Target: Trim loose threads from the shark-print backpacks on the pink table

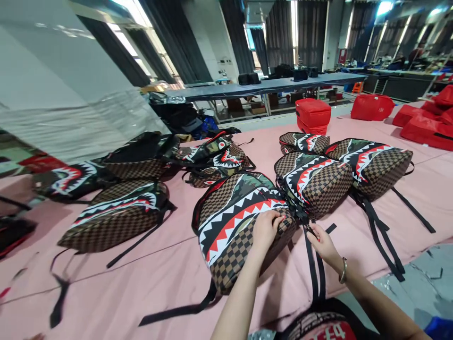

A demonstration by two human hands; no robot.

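While the checked shark-mouth backpack (pixel 231 231) lies on the pink table (pixel 106 293), contents hidden, our left hand (pixel 265 230) rests bent on its side, pinching or not we cannot tell, and our right hand (pixel 322 244), angled inward beside it, pinches a slim dark piece (pixel 312 230)

The scene is fairly bright. Daylight enters through gaps (pixel 295 21) between the dark curtains (pixel 278 35), washed out to white, while a light (pixel 385 7) at upper right flares bluish. Soft shadows lie on the pink cloth (pixel 166 278) around the nearest bag (pixel 228 231), whose pattern looks crisp. The far right background is hazy; wide-angle distortion tilts the curtains at upper left.
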